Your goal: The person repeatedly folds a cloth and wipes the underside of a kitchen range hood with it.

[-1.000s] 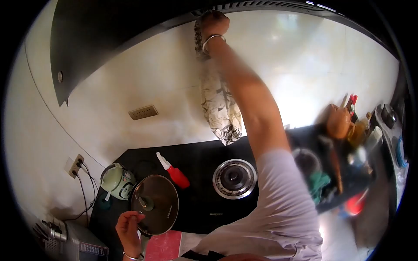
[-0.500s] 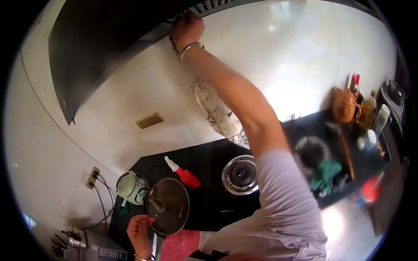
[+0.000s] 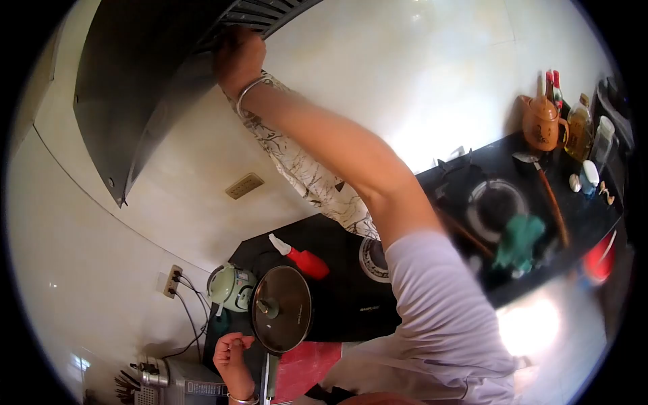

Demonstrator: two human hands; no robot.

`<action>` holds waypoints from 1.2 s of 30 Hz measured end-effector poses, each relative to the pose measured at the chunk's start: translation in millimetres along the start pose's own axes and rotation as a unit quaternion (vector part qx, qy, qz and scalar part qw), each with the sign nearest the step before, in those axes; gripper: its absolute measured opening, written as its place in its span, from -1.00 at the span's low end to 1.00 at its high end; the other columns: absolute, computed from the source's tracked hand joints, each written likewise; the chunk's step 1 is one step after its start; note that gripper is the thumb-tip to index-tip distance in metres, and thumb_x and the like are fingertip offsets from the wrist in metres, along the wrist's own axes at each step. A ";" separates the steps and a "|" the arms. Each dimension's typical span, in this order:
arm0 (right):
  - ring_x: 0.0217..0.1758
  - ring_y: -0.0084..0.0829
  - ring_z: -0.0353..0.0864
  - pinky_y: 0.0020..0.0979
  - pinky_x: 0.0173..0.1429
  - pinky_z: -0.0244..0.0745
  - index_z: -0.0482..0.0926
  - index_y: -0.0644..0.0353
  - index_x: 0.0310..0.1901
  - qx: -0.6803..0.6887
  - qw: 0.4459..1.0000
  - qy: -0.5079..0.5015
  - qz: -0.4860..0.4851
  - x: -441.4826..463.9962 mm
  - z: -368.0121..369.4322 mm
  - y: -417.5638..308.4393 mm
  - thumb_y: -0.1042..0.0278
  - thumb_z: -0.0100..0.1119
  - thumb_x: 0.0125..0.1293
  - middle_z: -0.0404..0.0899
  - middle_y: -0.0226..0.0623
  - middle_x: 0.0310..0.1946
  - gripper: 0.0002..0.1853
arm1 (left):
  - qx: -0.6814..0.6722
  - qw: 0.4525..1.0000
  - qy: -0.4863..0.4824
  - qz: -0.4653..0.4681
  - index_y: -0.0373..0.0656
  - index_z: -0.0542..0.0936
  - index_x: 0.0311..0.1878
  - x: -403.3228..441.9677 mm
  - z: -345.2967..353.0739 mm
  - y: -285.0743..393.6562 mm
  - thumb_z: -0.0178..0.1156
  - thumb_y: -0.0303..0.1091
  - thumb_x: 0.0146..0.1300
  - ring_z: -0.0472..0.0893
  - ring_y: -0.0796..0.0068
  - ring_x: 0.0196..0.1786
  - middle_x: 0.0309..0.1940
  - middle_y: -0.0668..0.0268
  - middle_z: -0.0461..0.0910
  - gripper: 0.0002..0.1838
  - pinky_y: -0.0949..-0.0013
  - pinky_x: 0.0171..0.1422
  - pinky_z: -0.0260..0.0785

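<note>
My right hand (image 3: 239,61) is raised to the slatted underside of the range hood (image 3: 145,88), its fingers closed and in shadow. A white cloth with a dark branch-like pattern (image 3: 300,165) hangs from this hand, partly behind my forearm, down to the stove. My left hand (image 3: 233,358) is low at the left, fingers curled together, with nothing visible in them. Close by it is a dark pan with a glass lid (image 3: 287,317), its handle pointing down. A red bottle with a white nozzle (image 3: 307,262) lies behind the pan.
A green pot (image 3: 231,287) stands left of the pan, near a plugged wall socket (image 3: 173,280). Right of my arm are a burner (image 3: 498,208), a green cloth (image 3: 520,243) and a wooden-handled spatula (image 3: 552,202). A brown jug (image 3: 542,125) and an oil bottle (image 3: 579,128) stand behind.
My right hand has shifted left along the hood, and the patterned cloth now stretches further up and left with it. The view has turned slightly; my left hand stays beside the pan.
</note>
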State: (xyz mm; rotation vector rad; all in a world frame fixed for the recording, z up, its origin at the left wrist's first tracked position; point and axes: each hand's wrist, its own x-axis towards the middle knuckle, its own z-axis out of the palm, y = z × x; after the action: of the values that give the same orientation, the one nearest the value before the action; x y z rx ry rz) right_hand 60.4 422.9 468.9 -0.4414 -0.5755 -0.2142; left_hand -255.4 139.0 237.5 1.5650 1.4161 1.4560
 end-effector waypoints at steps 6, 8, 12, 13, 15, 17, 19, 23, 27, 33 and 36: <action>-0.39 0.10 0.51 -0.11 -0.35 0.42 0.51 0.29 -0.54 0.051 0.998 0.011 -0.033 -5.2 -9.0 -21.3 0.53 0.09 0.01 0.51 0.08 -0.52 -0.94 | 0.003 1.000 0.009 0.004 -0.28 0.49 -0.22 -15.2 -4.4 4.3 0.01 -0.48 0.30 0.45 0.54 -0.35 -0.41 0.23 0.58 -0.90 0.49 -0.13 0.31; -0.39 0.12 0.49 -0.08 -0.36 0.39 0.48 0.31 -0.56 0.062 0.997 0.011 -0.044 -9.0 -12.5 -28.7 0.55 0.08 0.01 0.49 0.09 -0.52 -0.94 | 0.007 1.000 0.013 0.007 -0.28 0.49 -0.22 -19.8 -4.4 4.2 0.01 -0.48 0.30 0.46 0.54 -0.35 -0.41 0.23 0.58 -0.90 0.48 -0.12 0.31; -0.37 0.12 0.48 -0.08 -0.34 0.38 0.48 0.30 -0.52 0.096 0.995 0.012 -0.027 -11.6 -10.8 -35.9 0.58 0.05 0.03 0.48 0.09 -0.50 -0.96 | 0.000 1.000 0.020 -0.003 -0.28 0.49 -0.21 -25.0 -2.6 10.7 0.00 -0.49 0.30 0.47 0.53 -0.35 -0.40 0.23 0.58 -0.90 0.46 -0.10 0.33; -0.37 0.13 0.48 -0.08 -0.33 0.38 0.49 0.30 -0.50 0.103 0.994 0.011 -0.025 -12.0 -10.4 -37.1 0.58 0.04 0.03 0.49 0.09 -0.49 -0.96 | -0.002 1.000 0.023 -0.008 -0.28 0.48 -0.21 -25.9 -1.5 11.9 0.00 -0.49 0.30 0.47 0.52 -0.35 -0.40 0.23 0.58 -0.90 0.46 -0.10 0.33; -0.36 0.14 0.48 -0.08 -0.32 0.37 0.49 0.31 -0.49 0.116 0.993 0.007 -0.026 -13.8 -12.2 -39.8 0.58 0.04 0.04 0.48 0.11 -0.49 -0.97 | 0.000 1.000 0.022 -0.003 -0.29 0.48 -0.21 -27.4 2.5 14.2 0.00 -0.49 0.30 0.47 0.52 -0.35 -0.40 0.22 0.58 -0.90 0.46 -0.10 0.33; -0.35 0.15 0.47 -0.08 -0.32 0.37 0.48 0.31 -0.48 0.129 0.991 0.002 -0.019 -14.8 -13.7 -41.3 0.58 0.03 0.04 0.48 0.12 -0.48 -0.97 | -0.002 1.000 0.017 0.002 -0.29 0.48 -0.21 -27.9 3.8 14.8 -0.01 -0.50 0.30 0.48 0.51 -0.34 -0.40 0.21 0.58 -0.90 0.45 -0.09 0.34; -0.34 0.15 0.47 -0.08 -0.31 0.36 0.48 0.32 -0.48 0.147 0.989 -0.004 -0.007 -15.0 -14.2 -42.1 0.59 0.02 0.04 0.48 0.13 -0.47 -0.96 | -0.008 1.000 0.010 0.010 -0.29 0.48 -0.21 -28.1 4.2 12.2 -0.01 -0.50 0.31 0.48 0.51 -0.34 -0.40 0.20 0.58 -0.90 0.45 -0.09 0.34; -0.33 0.14 0.47 -0.08 -0.30 0.37 0.47 0.33 -0.50 0.152 0.988 0.007 -0.010 -16.3 -15.4 -45.7 0.59 0.03 0.02 0.48 0.12 -0.47 -0.97 | -0.006 1.000 0.004 0.011 -0.29 0.48 -0.20 -28.2 9.9 13.9 0.00 -0.49 0.31 0.48 0.50 -0.33 -0.40 0.20 0.58 -0.90 0.44 -0.10 0.33; -0.33 0.05 0.56 -0.18 -0.27 0.46 0.55 0.35 -0.43 0.158 0.987 -0.004 -0.017 -17.3 -15.6 -43.4 0.53 0.10 0.04 0.54 0.08 -0.45 -0.91 | -0.003 1.000 -0.002 0.014 -0.29 0.49 -0.19 -27.3 16.6 16.2 0.00 -0.49 0.31 0.49 0.50 -0.32 -0.39 0.20 0.58 -0.89 0.44 -0.10 0.33; -0.33 0.08 0.52 -0.14 -0.27 0.43 0.55 0.34 -0.45 0.190 0.981 -0.022 -0.034 -15.5 -22.2 -46.5 0.54 0.11 0.01 0.53 0.08 -0.45 -0.93 | -0.009 1.000 -0.010 0.008 -0.28 0.49 -0.19 -25.6 24.7 17.4 0.01 -0.49 0.31 0.50 0.50 -0.31 -0.38 0.20 0.59 -0.90 0.46 -0.11 0.34; -0.35 0.11 0.49 -0.10 -0.29 0.40 0.54 0.34 -0.48 0.197 0.979 -0.022 -0.047 -14.8 -22.9 -47.8 0.57 0.11 -0.03 0.51 0.08 -0.46 -0.95 | -0.010 1.000 -0.015 0.007 -0.28 0.49 -0.19 -24.4 27.1 16.1 0.02 -0.50 0.31 0.51 0.50 -0.31 -0.37 0.20 0.60 -0.90 0.46 -0.10 0.34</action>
State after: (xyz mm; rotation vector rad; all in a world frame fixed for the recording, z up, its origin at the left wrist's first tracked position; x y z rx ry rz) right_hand 44.1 371.1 459.7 -0.0343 -0.6654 -0.1744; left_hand -221.2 118.5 237.3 1.5811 1.3728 1.4433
